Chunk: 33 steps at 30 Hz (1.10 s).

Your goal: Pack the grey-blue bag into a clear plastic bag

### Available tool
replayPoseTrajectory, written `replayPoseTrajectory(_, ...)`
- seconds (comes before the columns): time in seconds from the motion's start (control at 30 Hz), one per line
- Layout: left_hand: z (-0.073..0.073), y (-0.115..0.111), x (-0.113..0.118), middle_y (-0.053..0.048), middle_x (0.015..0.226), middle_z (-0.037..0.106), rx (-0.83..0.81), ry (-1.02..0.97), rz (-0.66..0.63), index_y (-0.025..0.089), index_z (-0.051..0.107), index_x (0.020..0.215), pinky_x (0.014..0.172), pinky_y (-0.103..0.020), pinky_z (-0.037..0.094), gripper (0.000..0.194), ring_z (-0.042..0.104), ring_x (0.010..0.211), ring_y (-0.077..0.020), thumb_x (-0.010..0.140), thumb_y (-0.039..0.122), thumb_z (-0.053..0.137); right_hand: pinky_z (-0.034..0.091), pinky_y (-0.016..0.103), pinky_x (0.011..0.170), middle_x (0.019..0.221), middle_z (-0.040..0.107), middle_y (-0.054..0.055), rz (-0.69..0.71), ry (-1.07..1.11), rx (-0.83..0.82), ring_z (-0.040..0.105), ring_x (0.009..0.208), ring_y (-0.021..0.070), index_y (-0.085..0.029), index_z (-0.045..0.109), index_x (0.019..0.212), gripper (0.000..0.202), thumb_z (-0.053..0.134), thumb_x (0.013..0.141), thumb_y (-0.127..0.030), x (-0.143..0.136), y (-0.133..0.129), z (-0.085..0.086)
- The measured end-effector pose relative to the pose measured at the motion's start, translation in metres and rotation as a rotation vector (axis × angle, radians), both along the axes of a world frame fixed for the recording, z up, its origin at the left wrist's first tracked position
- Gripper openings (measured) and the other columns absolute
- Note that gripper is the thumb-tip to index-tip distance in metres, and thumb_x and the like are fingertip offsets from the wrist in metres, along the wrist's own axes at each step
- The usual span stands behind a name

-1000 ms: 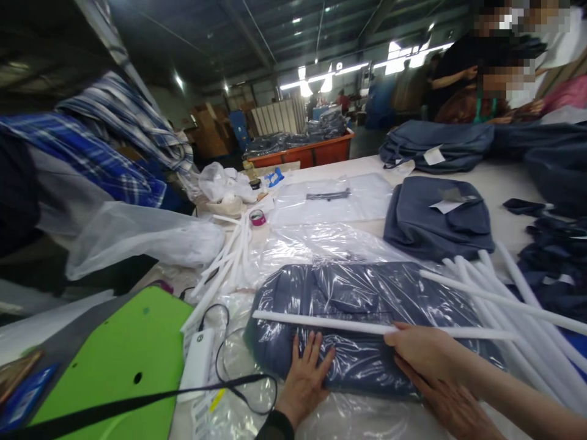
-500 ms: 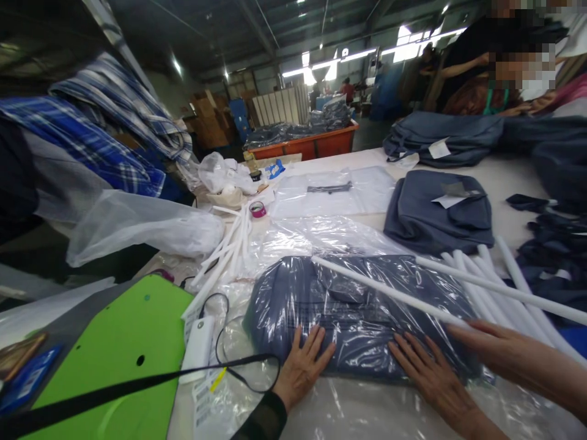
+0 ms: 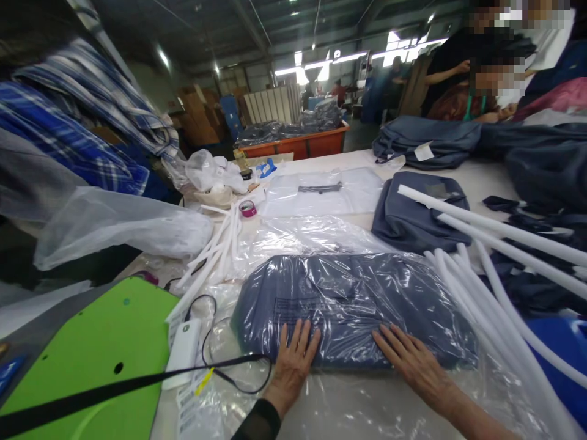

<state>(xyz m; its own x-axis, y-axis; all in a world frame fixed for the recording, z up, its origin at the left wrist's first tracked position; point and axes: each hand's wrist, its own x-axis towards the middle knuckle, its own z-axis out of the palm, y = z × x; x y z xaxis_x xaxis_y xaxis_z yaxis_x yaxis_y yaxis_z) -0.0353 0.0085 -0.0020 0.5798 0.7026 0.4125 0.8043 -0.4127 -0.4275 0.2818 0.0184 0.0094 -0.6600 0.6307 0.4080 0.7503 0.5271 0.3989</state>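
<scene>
A dark blue-grey bag (image 3: 348,305) lies on the table inside a clear plastic bag. My left hand (image 3: 296,360) rests flat on its near left side, fingers spread. On the near right part lies my right hand (image 3: 413,360), also open, palm down on the plastic. Loose clear plastic (image 3: 367,403) spreads out under my wrists. To the right of the wrapped bag stands a bunch of white foam tubes (image 3: 486,305), and two more white tubes (image 3: 495,223) slant above them.
A green board (image 3: 92,354), a white power bank (image 3: 183,351) and a black strap (image 3: 137,379) lie at left. Farther back are a pink tape roll (image 3: 247,209), flat clear bags (image 3: 316,192) and another blue-grey bag (image 3: 419,214). People (image 3: 481,73) work at the far right.
Another person's hand, which held a white tube over the wrapped bag, has gone out of view at right. The tubes have moved off the bag to the right. My hands stay on it.
</scene>
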Motion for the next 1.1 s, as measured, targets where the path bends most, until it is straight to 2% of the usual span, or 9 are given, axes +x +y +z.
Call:
replayPoseTrajectory(0.23,0.008,0.002,-0.011,-0.01,0.136,0.053,-0.013,-0.108,0.041,0.019,0.04,0.138,0.116,-0.057,0.008,0.047,0.032,0.136,-0.0272,0.091,0.018,0.036,0.053,0.03,0.078,0.115,0.067,0.004,0.053,-0.017,0.024,0.062,0.103,0.0199,-0.02,0.06,0.116,0.054,0.038,0.075,0.007,0.001,0.01,0.03)
replayPoseTrajectory(0.33,0.009,0.001,-0.016,-0.011,0.131,0.057,-0.015,-0.149,0.096,0.018,0.039,0.138,0.116,-0.055,0.007,0.047,0.04,0.131,-0.0245,0.091,0.016,0.034,0.052,0.029,0.076,0.115,0.067,0.004,0.067,-0.007,0.02,0.062,0.102,0.0193,-0.02,0.06,0.116,0.052,0.037,0.076,0.005,0.001,0.013,0.036)
replayPoseTrajectory(0.43,0.005,0.002,-0.017,-0.011,0.122,0.063,-0.013,-0.183,0.151,0.016,0.044,0.134,0.113,-0.048,0.02,0.046,0.053,0.117,-0.0211,0.089,0.013,0.034,0.052,0.029,0.076,0.114,0.067,0.004,0.08,-0.005,0.022,0.062,0.102,0.0192,-0.019,0.06,0.115,0.051,0.036,0.077,0.005,0.001,0.014,0.038)
replayPoseTrajectory(0.53,-0.001,0.007,-0.017,-0.011,0.111,0.067,0.008,-0.121,0.13,0.015,0.053,0.124,0.098,-0.04,0.038,0.039,0.06,0.105,-0.0205,0.089,0.012,0.035,0.051,0.029,0.078,0.114,0.067,0.003,0.087,0.008,0.025,0.062,0.102,0.0189,-0.019,0.06,0.115,0.052,0.035,0.077,0.007,0.001,0.013,0.036)
replayPoseTrajectory(0.7,-0.008,0.018,-0.016,-0.014,0.101,0.069,0.022,-0.033,0.075,0.01,0.058,0.112,0.08,-0.035,0.046,0.03,0.063,0.099,-0.0228,0.088,0.013,0.041,0.048,0.032,0.081,0.115,0.067,0.005,0.087,0.083,0.0,0.06,0.104,0.0203,-0.017,0.052,0.122,0.052,0.033,0.079,0.004,0.001,0.011,0.019)
replayPoseTrajectory(0.8,-0.011,0.019,-0.015,-0.017,0.101,0.069,0.009,0.018,0.058,0.007,0.057,0.112,0.076,-0.035,0.048,0.029,0.064,0.097,-0.0236,0.087,0.011,0.042,0.046,0.035,0.082,0.114,0.067,0.006,0.074,0.189,-0.038,0.06,0.104,0.0223,-0.019,0.032,0.141,0.059,0.03,0.084,-0.004,0.0,0.006,0.004)
replayPoseTrajectory(0.9,-0.015,0.018,-0.013,-0.018,0.099,0.07,-0.009,0.049,0.045,0.005,0.056,0.112,0.076,-0.034,0.049,0.03,0.065,0.097,-0.0237,0.087,0.01,0.042,0.045,0.04,0.083,0.112,0.067,0.009,0.031,0.267,-0.065,0.06,0.103,0.0263,-0.021,0.012,0.148,0.067,0.028,0.084,-0.009,-0.005,-0.004,-0.004)
replayPoseTrajectory(1.0,-0.018,0.017,-0.009,-0.019,0.098,0.07,-0.02,0.048,0.045,0.005,0.057,0.11,0.074,-0.035,0.049,0.029,0.066,0.095,-0.0251,0.086,0.009,0.041,0.04,0.052,0.093,0.118,0.064,0.015,-0.017,0.33,-0.107,0.057,0.11,0.0327,-0.02,0.011,0.149,0.067,0.026,0.084,-0.013,-0.025,-0.013,0.0)
replayPoseTrajectory(1.1,-0.015,0.017,-0.006,-0.019,0.099,0.07,-0.03,0.032,0.05,0.004,0.058,0.109,0.072,-0.035,0.05,0.029,0.067,0.094,-0.026,0.087,0.009,0.04,0.027,0.056,0.106,0.123,0.06,0.016,0.096,0.359,-0.144,0.051,0.118,0.0323,-0.017,0.017,0.148,0.063,0.031,0.087,-0.026,-0.066,-0.013,0.009)
